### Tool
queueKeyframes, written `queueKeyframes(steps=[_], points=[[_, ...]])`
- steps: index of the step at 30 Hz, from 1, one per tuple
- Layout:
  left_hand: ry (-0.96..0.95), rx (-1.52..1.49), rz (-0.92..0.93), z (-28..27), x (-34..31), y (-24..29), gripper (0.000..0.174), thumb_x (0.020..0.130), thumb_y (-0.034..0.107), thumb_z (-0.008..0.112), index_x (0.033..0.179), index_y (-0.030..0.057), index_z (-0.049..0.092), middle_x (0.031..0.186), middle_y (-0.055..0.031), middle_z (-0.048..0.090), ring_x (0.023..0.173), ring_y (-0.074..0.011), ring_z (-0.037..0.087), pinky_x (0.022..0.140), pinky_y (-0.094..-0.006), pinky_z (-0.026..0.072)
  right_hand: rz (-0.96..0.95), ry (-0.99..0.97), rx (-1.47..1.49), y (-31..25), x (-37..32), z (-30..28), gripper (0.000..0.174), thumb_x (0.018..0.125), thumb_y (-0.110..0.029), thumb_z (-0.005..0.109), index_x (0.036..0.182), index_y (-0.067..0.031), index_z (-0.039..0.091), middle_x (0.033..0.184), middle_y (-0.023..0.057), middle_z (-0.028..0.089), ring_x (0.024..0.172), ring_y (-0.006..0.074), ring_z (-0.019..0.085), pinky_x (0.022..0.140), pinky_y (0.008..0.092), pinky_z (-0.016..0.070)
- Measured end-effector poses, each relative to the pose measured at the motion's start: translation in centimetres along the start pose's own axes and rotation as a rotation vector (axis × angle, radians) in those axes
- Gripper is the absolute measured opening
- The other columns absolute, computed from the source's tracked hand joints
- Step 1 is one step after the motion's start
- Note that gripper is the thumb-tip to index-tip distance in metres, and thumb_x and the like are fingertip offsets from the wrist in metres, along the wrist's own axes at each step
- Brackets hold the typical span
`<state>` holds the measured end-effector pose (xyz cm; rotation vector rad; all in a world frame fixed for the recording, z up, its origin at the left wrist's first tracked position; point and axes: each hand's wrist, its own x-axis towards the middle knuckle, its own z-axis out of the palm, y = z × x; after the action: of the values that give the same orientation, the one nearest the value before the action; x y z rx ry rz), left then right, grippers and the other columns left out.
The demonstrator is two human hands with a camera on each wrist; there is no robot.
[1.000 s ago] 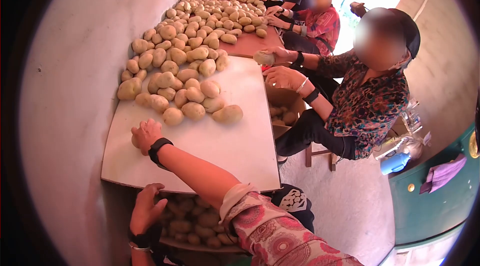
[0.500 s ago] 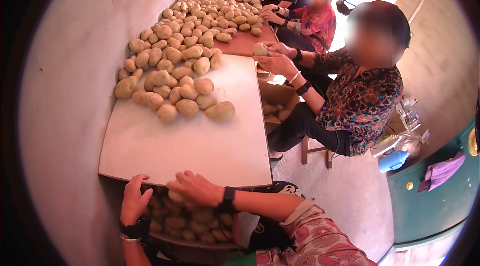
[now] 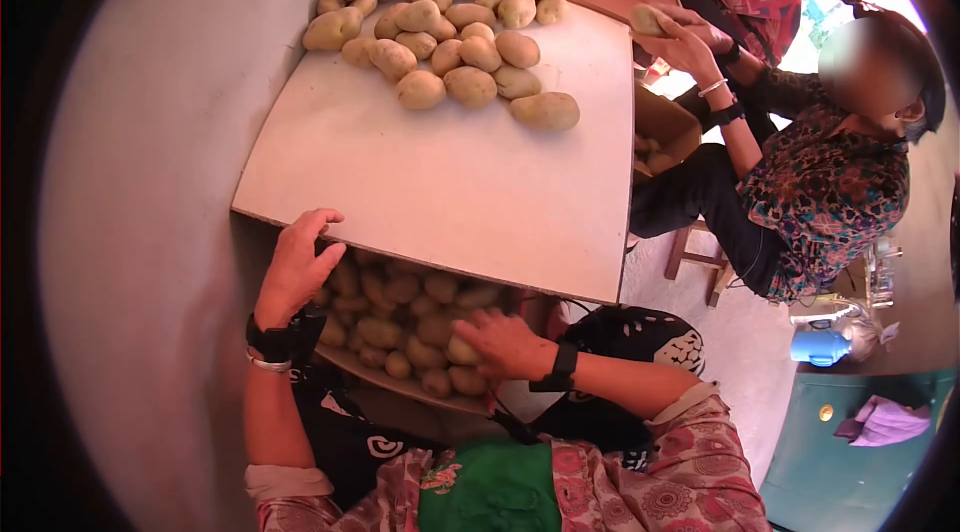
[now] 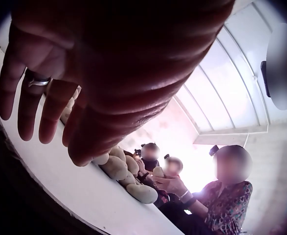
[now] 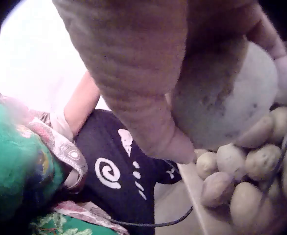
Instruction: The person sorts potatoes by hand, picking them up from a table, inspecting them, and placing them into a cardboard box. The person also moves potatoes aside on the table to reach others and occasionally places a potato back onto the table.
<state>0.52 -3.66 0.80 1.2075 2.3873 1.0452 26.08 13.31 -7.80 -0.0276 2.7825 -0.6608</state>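
Under the near edge of the white tabletop (image 3: 440, 172), a box of potatoes (image 3: 380, 332) stands in front of the person. The right hand (image 3: 502, 344) is over the box's right side; in the right wrist view that hand (image 5: 148, 83) grips a potato (image 5: 224, 93) just above the others. At the table's near left edge is the left hand (image 3: 295, 267), its fingers loosely extended and holding nothing. The left wrist view shows the left hand (image 4: 60, 83) with fingers hanging relaxed, a ring on one. Farther up the tabletop lies a pile of potatoes (image 3: 470, 87).
A seated person (image 3: 830, 172) at the table's right side holds a potato (image 3: 648, 20) above another box (image 3: 670, 127). Another person (image 3: 765, 2) sits farther along. A wall (image 3: 150, 182) borders the left side; a green cabinet (image 3: 850, 472) stands at the lower right.
The right hand has come back from the tabletop's left part, past the near edge, to the box's right side with a potato. The left hand stays by the edge. The head view has shifted.
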Motion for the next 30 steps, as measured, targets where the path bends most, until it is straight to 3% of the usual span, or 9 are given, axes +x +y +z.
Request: queueKeyframes(steps=[2,4,10,12,15,17,21,26,30], points=[[-0.007,-0.009,-0.003,0.5,0.0,0.0,0.034,0.076,0.009,0.062,0.107,-0.0006,0.056,0.103,-0.0183,0.06,0.093,-0.0326,0.059,0.083,-0.0367,0.0465,0.038,0.081,-0.019,-0.1,0.4,-0.7,0.061,0.066,-0.016,0.07,0.121,-0.0102,0.045,0.107,0.0169,0.049,0.1,0.0357,0.053,0.073,0.0479,0.0498],[-0.011,-0.007,0.004,1.0,0.5,-0.1,0.033,0.076,0.01,0.062,0.107,-0.0004,0.056,0.103,-0.0182,0.06,0.093,-0.0324,0.059,0.083,-0.037,0.0466,-0.045,0.396,-0.294,-0.3,0.7,-1.1,0.055,0.068,-0.013,0.065,0.119,-0.009,0.047,0.108,0.0161,0.048,0.101,0.0348,0.053,0.078,0.0463,0.0473],[-0.03,0.039,0.005,0.7,0.7,-0.5,0.034,0.078,0.01,0.061,0.11,0.0007,0.056,0.106,-0.0145,0.061,0.095,-0.0258,0.059,0.081,-0.034,0.0473,-0.202,-0.194,-0.153,0.0,-0.5,2.9,0.037,0.071,-0.013,0.062,0.107,-0.0087,0.055,0.098,0.0125,0.056,0.09,0.0302,0.06,0.072,0.0421,0.0485],[-0.043,0.017,-0.02,0.6,0.8,-0.8,0.034,0.079,0.01,0.061,0.11,0.0006,0.056,0.106,-0.0143,0.061,0.095,-0.0257,0.059,0.082,-0.034,0.0474,-0.283,-0.147,-0.094,0.7,-1.0,3.7,0.029,0.072,-0.014,0.061,0.1,-0.0067,0.059,0.089,0.0138,0.059,0.083,0.0333,0.062,0.071,0.0422,0.0499],[-0.019,-0.048,-0.004,0.8,0.8,-1.7,0.031,0.079,0.012,0.059,0.107,-0.0009,0.055,0.102,-0.0171,0.062,0.092,-0.0307,0.06,0.082,-0.0366,0.0482,-0.139,-0.446,0.193,0.6,-0.7,-2.4,0.024,0.077,-0.018,0.06,0.095,-0.0021,0.064,0.088,0.0175,0.064,0.084,0.0351,0.062,0.076,0.041,0.0499],[-0.007,-0.067,0.005,0.9,1.2,-2.1,0.031,0.079,0.012,0.059,0.107,-0.001,0.056,0.101,-0.017,0.062,0.092,-0.0305,0.06,0.082,-0.0365,0.0484,-0.263,-0.272,0.529,1.0,-2.1,-5.6,0.025,0.079,-0.021,0.063,0.096,-0.0027,0.065,0.085,0.0168,0.066,0.081,0.0346,0.064,0.071,0.0441,0.0492],[0.013,-0.113,0.021,0.4,1.9,-1.8,0.029,0.079,0.01,0.06,0.106,-0.0005,0.056,0.1,-0.0163,0.063,0.09,-0.0271,0.062,0.081,-0.0356,0.0493,0.015,-0.015,0.887,0.6,-9.6,-14.2,0.037,0.078,-0.013,0.067,0.112,-0.0018,0.061,0.101,0.0076,0.066,0.095,0.0142,0.061,0.083,0.0273,0.048],[0.005,-0.152,0.021,0.7,2.2,-1.1,0.027,0.079,0.01,0.061,0.104,-0.0002,0.058,0.098,-0.0154,0.064,0.089,-0.0246,0.062,0.079,-0.0349,0.0501,0.032,0.288,1.01,-0.5,-17.8,-21.7,0.051,0.075,-0.018,0.072,0.116,0.0075,0.055,0.11,0.0168,0.061,0.104,0.0239,0.059,0.094,0.0362,0.0444],[-0.008,-0.201,0.052,1.6,1.9,-1.4,0.026,0.08,0.011,0.06,0.103,-0.0006,0.058,0.096,-0.0148,0.065,0.084,-0.0241,0.062,0.078,-0.0344,0.0503,0.133,0.384,0.596,-4.9,-21.4,-26.9,0.052,0.076,-0.024,0.073,0.115,0.0068,0.055,0.109,0.018,0.06,0.103,0.024,0.059,0.093,0.0356,0.0449]])
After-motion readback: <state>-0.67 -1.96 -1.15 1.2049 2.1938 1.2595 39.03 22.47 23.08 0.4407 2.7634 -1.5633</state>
